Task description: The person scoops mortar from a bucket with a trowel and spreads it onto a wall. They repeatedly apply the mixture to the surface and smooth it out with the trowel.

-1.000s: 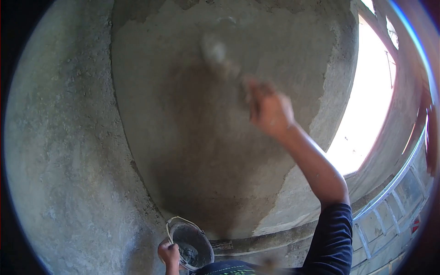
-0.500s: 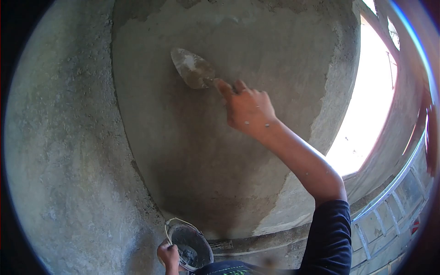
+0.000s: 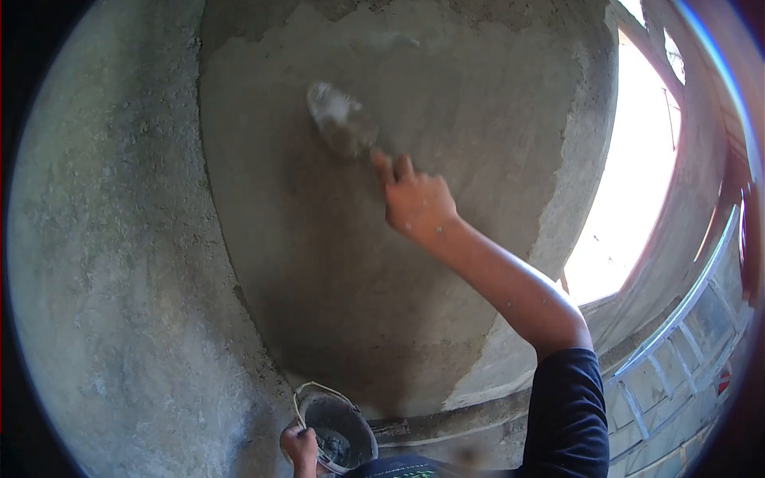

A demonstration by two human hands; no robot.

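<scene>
- The wall fills most of the view: rough grey render on the left, and a smoother, darker, damp-looking panel of fresh plaster in the middle, with a ragged upper edge.
- A bright window opening stands to the right of the plastered panel, washed out by daylight; its near reveal is coated in rough grey render.
- A metal railing with pale bars curves along the lower right, beneath the opening.
- The person's right arm reaches up from the lower right, its dark sleeve ending above the elbow.
- The right hand is closed around the handle of a trowel, the forefinger stretched along it toward the blade.
- The trowel lies with its blade flat against the fresh plaster in the upper middle of the panel, tip pointing up and left; it is slightly blurred and smeared with grey mortar.
- A small bucket sits low in the view, just beside the base of the wall, with wet grey mortar inside.
- The left hand is clenched on the bucket's rim at its left side, gripping it.
</scene>
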